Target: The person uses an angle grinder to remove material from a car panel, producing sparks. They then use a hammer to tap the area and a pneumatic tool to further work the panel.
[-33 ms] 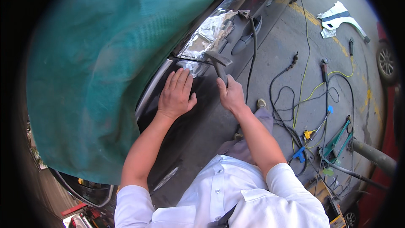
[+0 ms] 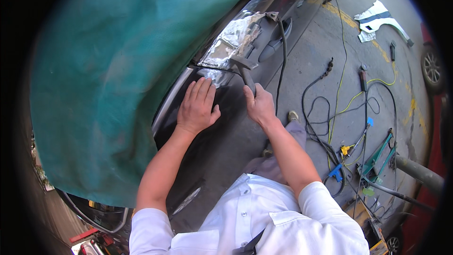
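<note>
My left hand (image 2: 196, 104) lies flat on the dark car body panel (image 2: 207, 137), its fingers stretched out beside a small bare-metal patch (image 2: 214, 75). In my right hand (image 2: 261, 106) is a hammer (image 2: 245, 70), gripped by its handle. The hammer's head hangs over the panel, close to the seam; whether it touches the metal I cannot tell. Beyond the seam a larger patch of bare, scraped metal (image 2: 231, 40) shows on the door. A door handle (image 2: 272, 47) sits to its right, with a black cable (image 2: 283, 56) running down past it.
A green cover (image 2: 104, 89) drapes over the car at left. On the floor at right lie tangled cables (image 2: 325, 137), a tool with a dark red body (image 2: 363, 78), a green metal frame (image 2: 380, 158) and a white car panel piece (image 2: 377, 19). A red car (image 2: 432, 66) stands beyond.
The hammer's head has shifted and tilted very slightly over the panel. My left hand stays in place.
</note>
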A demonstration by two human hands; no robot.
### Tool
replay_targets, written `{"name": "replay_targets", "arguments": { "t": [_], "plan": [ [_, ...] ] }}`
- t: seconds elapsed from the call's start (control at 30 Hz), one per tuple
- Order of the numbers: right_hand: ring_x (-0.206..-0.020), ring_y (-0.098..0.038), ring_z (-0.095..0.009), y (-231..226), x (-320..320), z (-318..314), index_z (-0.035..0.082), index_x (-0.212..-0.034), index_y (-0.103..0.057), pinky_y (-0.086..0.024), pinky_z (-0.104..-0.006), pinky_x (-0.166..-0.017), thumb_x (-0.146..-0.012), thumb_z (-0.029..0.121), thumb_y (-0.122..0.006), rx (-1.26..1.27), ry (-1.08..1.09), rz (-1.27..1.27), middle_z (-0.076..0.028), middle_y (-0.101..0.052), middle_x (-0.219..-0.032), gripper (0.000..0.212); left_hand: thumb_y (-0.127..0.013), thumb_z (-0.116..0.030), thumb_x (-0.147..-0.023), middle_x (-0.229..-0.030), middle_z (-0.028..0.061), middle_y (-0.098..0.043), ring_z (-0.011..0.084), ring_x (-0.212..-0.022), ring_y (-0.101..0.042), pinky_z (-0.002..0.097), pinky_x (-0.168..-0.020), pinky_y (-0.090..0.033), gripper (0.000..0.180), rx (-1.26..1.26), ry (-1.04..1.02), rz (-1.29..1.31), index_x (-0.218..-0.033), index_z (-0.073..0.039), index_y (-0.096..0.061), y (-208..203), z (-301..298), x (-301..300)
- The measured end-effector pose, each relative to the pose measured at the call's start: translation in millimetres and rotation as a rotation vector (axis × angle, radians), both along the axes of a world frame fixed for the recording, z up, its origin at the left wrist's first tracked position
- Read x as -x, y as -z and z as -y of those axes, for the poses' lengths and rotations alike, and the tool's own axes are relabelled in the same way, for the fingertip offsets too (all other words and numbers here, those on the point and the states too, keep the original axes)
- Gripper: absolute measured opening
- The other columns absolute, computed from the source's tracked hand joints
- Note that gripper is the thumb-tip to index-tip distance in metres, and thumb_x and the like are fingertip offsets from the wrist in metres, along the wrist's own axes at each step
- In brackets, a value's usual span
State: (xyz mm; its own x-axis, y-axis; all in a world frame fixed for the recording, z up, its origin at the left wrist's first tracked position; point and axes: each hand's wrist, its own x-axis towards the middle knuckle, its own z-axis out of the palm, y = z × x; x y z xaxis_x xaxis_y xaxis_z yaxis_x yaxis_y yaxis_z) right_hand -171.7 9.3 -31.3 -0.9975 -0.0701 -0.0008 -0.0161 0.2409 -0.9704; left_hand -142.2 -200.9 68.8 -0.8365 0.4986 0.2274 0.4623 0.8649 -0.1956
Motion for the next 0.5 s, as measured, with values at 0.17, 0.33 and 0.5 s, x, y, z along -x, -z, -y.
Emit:
{"name": "replay_targets", "arguments": {
  "t": [0.17, 0.33, 0.5],
  "plan": [
    [-0.089, -0.064, -0.054, -4, 7, -1, -0.002, -0.099, -0.059, -0.049, -0.0572, -0.076, -0.103, 0.04, -0.06, 0.033, -0.021, -0.012, -0.031, -0.067, -0.087, 0.042, -0.074, -0.03, -0.079, -0.15, 0.021, -0.051, 0.0365, -0.143, -0.045, 0.0503, -0.122, -0.034, 0.068, 0.021, -0.012, -0.009, -0.136, 0.003, -0.057, 2, 2, 0],
    [-0.081, -0.062, -0.051, -2, 13, -13, -0.001, -0.095, -0.06, -0.048, -0.0496, -0.07, -0.105, 0.046, -0.057, -0.095, 0.039, 0.045, -0.027, -0.063, -0.079, 0.048, -0.072, -0.04, -0.085, -0.165, 0.0239, -0.033, 0.0378, -0.155, -0.028, 0.0509, -0.127, -0.023, 0.089, 0.101, -0.146, 0.056, -0.154, 0.005, -0.039, 0, -7, 8],
    [-0.079, -0.064, -0.048, 8, 2, -43, -0.003, -0.091, -0.06, -0.048, -0.0506, -0.072, -0.105, 0.049, -0.055, 0.024, 0.186, 0.13, -0.027, -0.065, -0.079, 0.054, -0.061, -0.054, -0.095, -0.17, 0.023, -0.021, 0.0362, -0.159, -0.016, 0.0494, -0.129, -0.014, 0.091, 0.238, -0.217, 0.086, -0.158, 0.005, -0.032, 3, -49, 73]
  ]
}}
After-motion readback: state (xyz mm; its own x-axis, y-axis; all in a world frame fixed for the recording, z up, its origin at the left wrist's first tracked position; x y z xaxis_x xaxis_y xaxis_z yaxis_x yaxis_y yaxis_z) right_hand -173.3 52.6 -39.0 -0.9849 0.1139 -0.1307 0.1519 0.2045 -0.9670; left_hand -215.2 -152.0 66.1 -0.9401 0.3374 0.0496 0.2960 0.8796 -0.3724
